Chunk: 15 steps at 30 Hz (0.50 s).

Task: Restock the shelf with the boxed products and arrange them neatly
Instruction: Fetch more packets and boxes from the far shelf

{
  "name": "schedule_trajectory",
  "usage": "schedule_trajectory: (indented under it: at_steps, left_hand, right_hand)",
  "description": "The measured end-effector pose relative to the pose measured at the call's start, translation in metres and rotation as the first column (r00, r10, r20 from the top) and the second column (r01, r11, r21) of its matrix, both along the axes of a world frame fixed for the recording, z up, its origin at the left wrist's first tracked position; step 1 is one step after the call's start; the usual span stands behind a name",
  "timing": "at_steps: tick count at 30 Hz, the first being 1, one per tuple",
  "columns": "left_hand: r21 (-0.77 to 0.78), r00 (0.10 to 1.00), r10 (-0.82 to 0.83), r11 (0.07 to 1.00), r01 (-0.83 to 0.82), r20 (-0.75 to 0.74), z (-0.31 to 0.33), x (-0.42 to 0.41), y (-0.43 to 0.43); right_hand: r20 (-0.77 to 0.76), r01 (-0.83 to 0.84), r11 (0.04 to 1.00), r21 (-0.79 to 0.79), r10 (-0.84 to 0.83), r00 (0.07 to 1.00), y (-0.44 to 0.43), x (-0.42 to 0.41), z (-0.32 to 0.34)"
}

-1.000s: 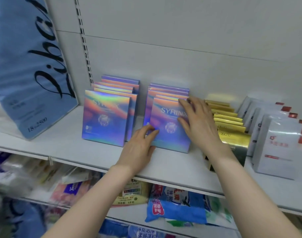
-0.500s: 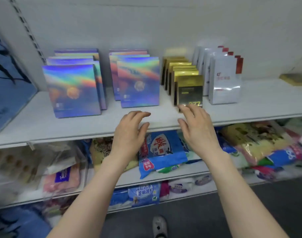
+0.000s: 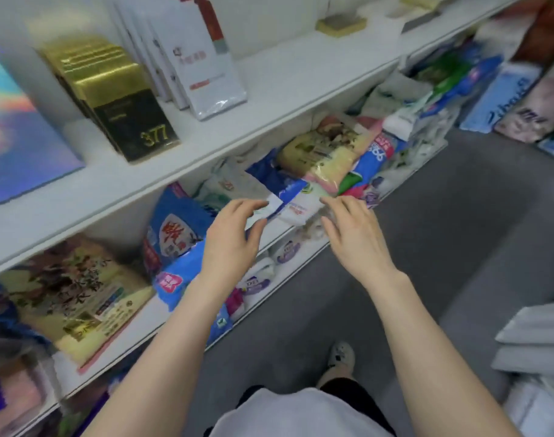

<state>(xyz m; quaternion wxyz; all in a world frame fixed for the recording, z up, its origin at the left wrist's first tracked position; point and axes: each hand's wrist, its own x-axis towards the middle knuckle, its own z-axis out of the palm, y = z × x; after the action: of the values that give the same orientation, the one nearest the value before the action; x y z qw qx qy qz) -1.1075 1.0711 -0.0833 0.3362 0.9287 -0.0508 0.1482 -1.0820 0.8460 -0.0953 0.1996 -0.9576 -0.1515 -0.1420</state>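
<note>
While the left grip (image 3: 234, 238) and right grip (image 3: 354, 234) hover open and empty below the shelf's (image 3: 285, 77) front edge, gold boxes (image 3: 111, 89) and white boxes (image 3: 200, 58) stand in rows on it. The next move probably calls for fetching more stock.

You stand on a gray floor (image 3: 458, 247). Long white shelves (image 3: 301, 74) run along your left, against a plain white wall (image 3: 285, 17).

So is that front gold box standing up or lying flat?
Upright: the gold box stands on its bottom edge on the white shelf, face toward the aisle.
</note>
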Motion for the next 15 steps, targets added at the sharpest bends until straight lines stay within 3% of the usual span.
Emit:
schedule_trajectory:
  at_steps: [7, 15]
  left_hand:
    - [-0.046, 0.992, -0.127, 0.991, 0.127, -0.004, -0.013, 0.108, -0.145]
    - [0.038, 0.976, -0.216, 0.976, 0.215, 0.015, 0.007, 0.256, -0.281]
  right_hand:
    - [-0.028, 0.158, 0.987, -0.035, -0.159, 0.987, -0.156, 0.072, 0.004]
    - [-0.046, 0.271, 0.960, -0.075, -0.274, 0.961, -0.294, 0.188, 0.029]
